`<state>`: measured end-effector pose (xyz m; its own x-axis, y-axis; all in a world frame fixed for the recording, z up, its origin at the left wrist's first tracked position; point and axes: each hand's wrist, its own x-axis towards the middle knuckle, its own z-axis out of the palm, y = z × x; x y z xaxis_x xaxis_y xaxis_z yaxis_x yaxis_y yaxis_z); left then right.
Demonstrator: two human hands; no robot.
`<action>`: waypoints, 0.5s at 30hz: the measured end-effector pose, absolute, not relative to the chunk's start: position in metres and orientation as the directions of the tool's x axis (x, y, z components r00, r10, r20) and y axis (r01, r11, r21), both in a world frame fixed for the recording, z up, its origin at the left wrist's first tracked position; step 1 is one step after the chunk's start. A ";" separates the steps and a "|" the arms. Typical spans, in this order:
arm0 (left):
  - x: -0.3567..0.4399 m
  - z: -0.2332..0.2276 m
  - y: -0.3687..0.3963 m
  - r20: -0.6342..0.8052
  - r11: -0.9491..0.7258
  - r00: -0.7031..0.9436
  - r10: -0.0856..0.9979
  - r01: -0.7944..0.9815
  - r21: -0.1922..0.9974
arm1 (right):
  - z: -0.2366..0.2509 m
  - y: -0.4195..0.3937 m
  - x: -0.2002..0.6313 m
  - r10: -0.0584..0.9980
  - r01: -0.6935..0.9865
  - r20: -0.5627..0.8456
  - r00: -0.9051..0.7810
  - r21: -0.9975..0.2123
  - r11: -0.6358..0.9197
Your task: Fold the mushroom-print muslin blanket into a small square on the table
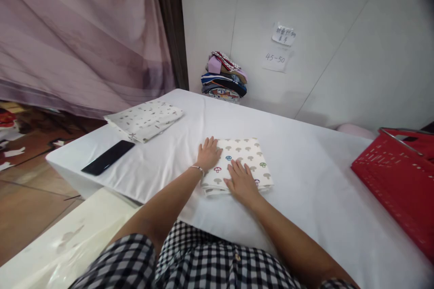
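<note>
A folded white cloth printed with small mushrooms (pixel 252 156) lies on the white-covered table (pixel 298 162) in front of me. My left hand (pixel 208 156) rests open at the cloth's left edge, fingers stretched toward the far side. Flat on the near middle of the same cloth lies my right hand (pixel 243 182), its fingers spread. Neither hand grips anything. Several layers show along the near edge of the fold.
Another folded patterned cloth (pixel 147 119) lies at the table's left, beside a black phone-like slab (pixel 108 157). A red plastic basket (pixel 396 180) stands at the right. Behind the table rises a pile of folded fabrics (pixel 224 79) against the wall with paper notes (pixel 275 60).
</note>
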<state>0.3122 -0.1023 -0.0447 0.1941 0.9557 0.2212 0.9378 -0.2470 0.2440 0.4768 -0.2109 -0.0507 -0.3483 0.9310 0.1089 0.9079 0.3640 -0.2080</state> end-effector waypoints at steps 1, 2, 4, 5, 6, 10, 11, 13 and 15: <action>0.314 -0.048 -0.100 0.222 -0.227 0.171 0.960 0.939 0.259 | -0.050 -0.211 0.477 0.934 0.907 0.097 -0.344 -0.221 0.358; 0.315 -0.051 -0.099 0.230 -0.220 0.160 0.960 0.939 0.264 | -0.049 -0.211 0.476 0.935 0.904 0.079 -0.346 -0.239 0.355; 0.316 -0.056 -0.100 0.251 -0.230 0.165 0.954 0.939 0.256 | -0.044 -0.207 0.475 0.929 0.886 0.024 -0.368 -0.294 0.359; 0.316 -0.057 -0.102 0.256 -0.234 0.169 0.952 0.940 0.250 | -0.039 -0.202 0.474 0.925 0.877 0.000 -0.379 -0.321 0.359; 0.316 -0.057 -0.103 0.258 -0.233 0.169 0.951 0.941 0.246 | -0.034 -0.195 0.474 0.924 0.871 -0.010 -0.383 -0.337 0.358; 0.315 -0.056 -0.104 0.265 -0.223 0.160 0.951 0.947 0.230 | -0.018 -0.153 0.481 0.956 0.920 0.103 -0.276 -0.260 0.293; 0.315 -0.056 -0.104 0.263 -0.224 0.162 0.951 0.948 0.228 | -0.019 -0.143 0.487 0.969 0.942 0.112 -0.222 -0.233 0.243; 0.315 -0.056 -0.103 0.255 -0.227 0.168 0.952 0.947 0.227 | -0.025 -0.127 0.502 0.992 0.970 0.059 -0.108 -0.214 0.119; 0.314 -0.057 -0.103 0.248 -0.227 0.169 0.954 0.946 0.229 | -0.035 -0.120 0.518 0.999 0.975 -0.016 -0.033 -0.222 0.029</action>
